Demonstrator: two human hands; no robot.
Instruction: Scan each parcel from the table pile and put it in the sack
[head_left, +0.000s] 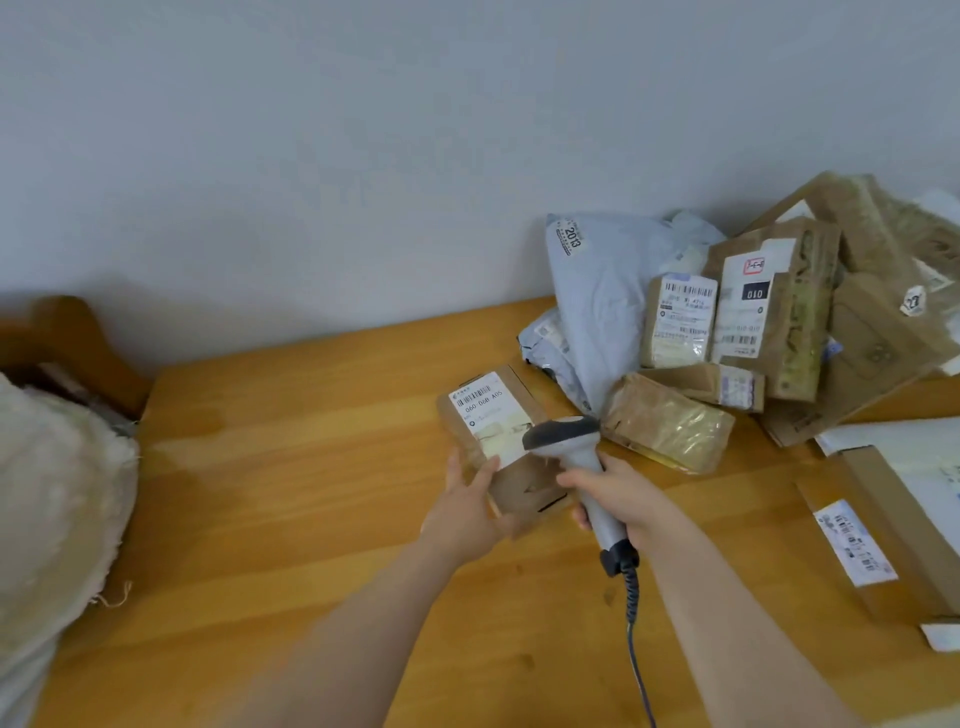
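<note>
Wooden tabletop (311, 493) bears parcel pile (753, 322); left grip (467, 509) clamped on labelled parcel (488, 415), right grip (623, 493) clamped around scanner (563, 435).

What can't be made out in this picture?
Head view:
- Small print of the label on the parcel: blurred; the scanner covers one corner.
- Fingers of the left hand: hidden beneath the parcel.
- The sack: cut off by the left edge, opening unseen.
- The pile: cut off by the right edge.
</note>
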